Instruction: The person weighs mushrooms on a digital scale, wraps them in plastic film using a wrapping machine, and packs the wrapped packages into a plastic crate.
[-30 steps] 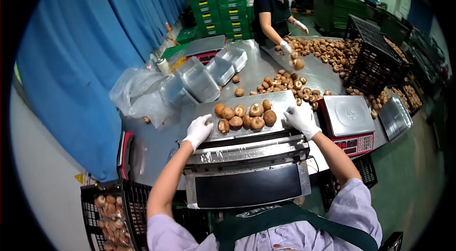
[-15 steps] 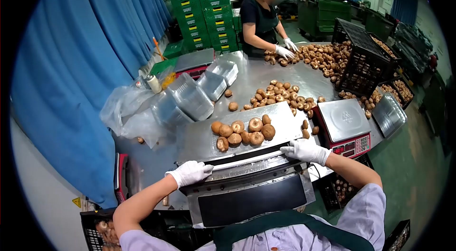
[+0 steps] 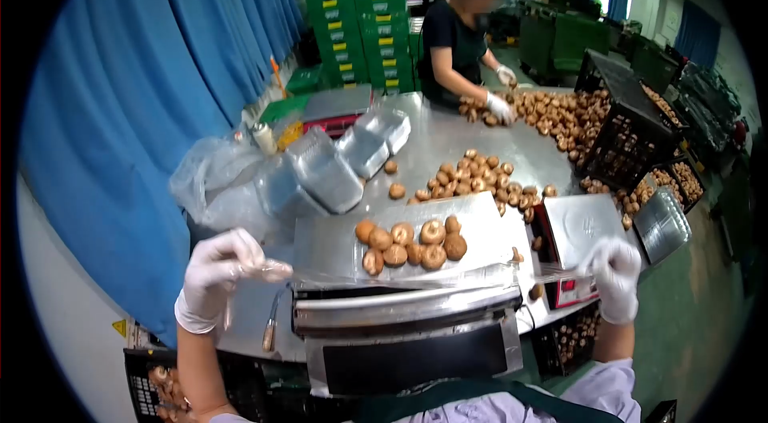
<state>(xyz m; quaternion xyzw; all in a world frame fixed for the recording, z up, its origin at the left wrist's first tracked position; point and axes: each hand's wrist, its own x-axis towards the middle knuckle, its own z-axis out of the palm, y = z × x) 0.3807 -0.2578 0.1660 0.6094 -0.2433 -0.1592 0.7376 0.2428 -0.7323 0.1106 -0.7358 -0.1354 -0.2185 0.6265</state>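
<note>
A sheet of clear plastic film (image 3: 448,276) is stretched between my two white-gloved hands, across the front of a metal wrapping machine (image 3: 408,315). At the left, my left hand (image 3: 218,275) is closed on one end of the film, raised above the table. My right hand (image 3: 617,277) pinches the other end, in front of the right-hand scale (image 3: 582,219). Behind the film, several brown mushrooms (image 3: 396,255) sit in a group on the machine's metal plate (image 3: 324,243). Whether a clear tray lies under them is hard to make out.
A loose mushroom pile (image 3: 468,177) lies beyond the plate. Clear plastic trays (image 3: 324,171) and a plastic bag (image 3: 212,175) are at the left. A wooden-handled tool (image 3: 270,331) lies beside the machine. Across the table, a co-worker (image 3: 460,47) handles mushrooms near a black crate (image 3: 624,127).
My hands have risen from the machine's front bar and moved apart, drawing the film out between them. The co-worker's hands have shifted over the mushrooms, and the view has tilted slightly.
</note>
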